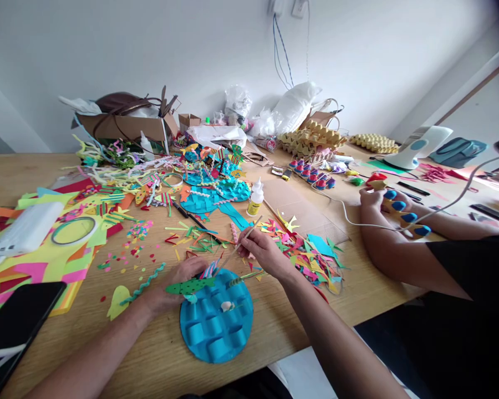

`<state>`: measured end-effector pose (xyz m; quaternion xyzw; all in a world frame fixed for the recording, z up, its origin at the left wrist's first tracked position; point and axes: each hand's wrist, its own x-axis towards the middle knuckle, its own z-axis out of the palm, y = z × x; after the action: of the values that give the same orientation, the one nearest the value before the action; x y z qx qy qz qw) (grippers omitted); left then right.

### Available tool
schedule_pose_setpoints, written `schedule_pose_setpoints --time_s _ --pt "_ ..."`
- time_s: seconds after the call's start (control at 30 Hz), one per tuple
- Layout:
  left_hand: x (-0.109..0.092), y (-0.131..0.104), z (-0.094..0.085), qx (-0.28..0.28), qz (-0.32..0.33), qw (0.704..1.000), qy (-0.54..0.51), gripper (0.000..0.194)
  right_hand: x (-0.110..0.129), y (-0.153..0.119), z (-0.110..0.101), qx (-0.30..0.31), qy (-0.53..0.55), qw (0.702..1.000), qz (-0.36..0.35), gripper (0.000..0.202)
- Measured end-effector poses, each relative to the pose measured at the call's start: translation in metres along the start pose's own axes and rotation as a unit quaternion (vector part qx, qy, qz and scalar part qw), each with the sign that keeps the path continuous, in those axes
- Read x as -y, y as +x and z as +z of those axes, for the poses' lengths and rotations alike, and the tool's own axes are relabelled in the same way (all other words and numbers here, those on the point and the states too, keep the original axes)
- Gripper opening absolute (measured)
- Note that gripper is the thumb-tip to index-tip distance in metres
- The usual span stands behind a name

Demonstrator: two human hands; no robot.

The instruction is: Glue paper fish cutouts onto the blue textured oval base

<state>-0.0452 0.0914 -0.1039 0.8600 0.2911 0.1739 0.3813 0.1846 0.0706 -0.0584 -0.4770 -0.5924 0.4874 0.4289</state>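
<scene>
A round blue piece of egg carton (pixel 216 332) lies on the table in front of me, with a small white blob (pixel 227 306) near its middle. A green dotted paper cut-out (pixel 190 286) and a striped pink-and-blue paper piece (pixel 210 269) stand at its far left edge. My left hand (pixel 177 280) is closed there, its fingertips hidden behind the cut-outs. My right hand (pixel 260 249) pinches a thin wooden stick (pixel 233 252) whose lower end points down at the striped piece. A green striped paper strip (pixel 243 278) sits at the base's upper right.
Beyond my hands stand a glue bottle (pixel 255 199) and decorated blue carton pieces (pixel 197 198). Paper scraps (pixel 311 257) lie to the right, coloured sheets (pixel 81 266) and a phone (pixel 20 318) to the left. A co-worker's hands (pixel 374 202) hold a painted carton strip (pixel 399 206) at right.
</scene>
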Motion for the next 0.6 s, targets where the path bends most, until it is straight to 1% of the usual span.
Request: schedule_pose_setpoints --time_s 0.23,0.43,0.6 --pt "-0.0065 0.0018 -0.0011 -0.007 0.003 1.000 -0.011 0.031 0.0040 -0.0035 -0.0004 0.015 -0.020 0.999 -0.024 0.024" --pt "-0.0038 0.0023 -0.0005 -0.007 0.004 1.000 -0.006 0.028 0.0057 -0.0061 0.0003 0.016 -0.040 0.998 -0.044 0.025" --pt "-0.0039 0.0016 -0.0007 -0.007 0.001 1.000 0.000 0.026 -0.0008 -0.0059 0.0004 0.003 0.006 0.999 -0.031 0.026"
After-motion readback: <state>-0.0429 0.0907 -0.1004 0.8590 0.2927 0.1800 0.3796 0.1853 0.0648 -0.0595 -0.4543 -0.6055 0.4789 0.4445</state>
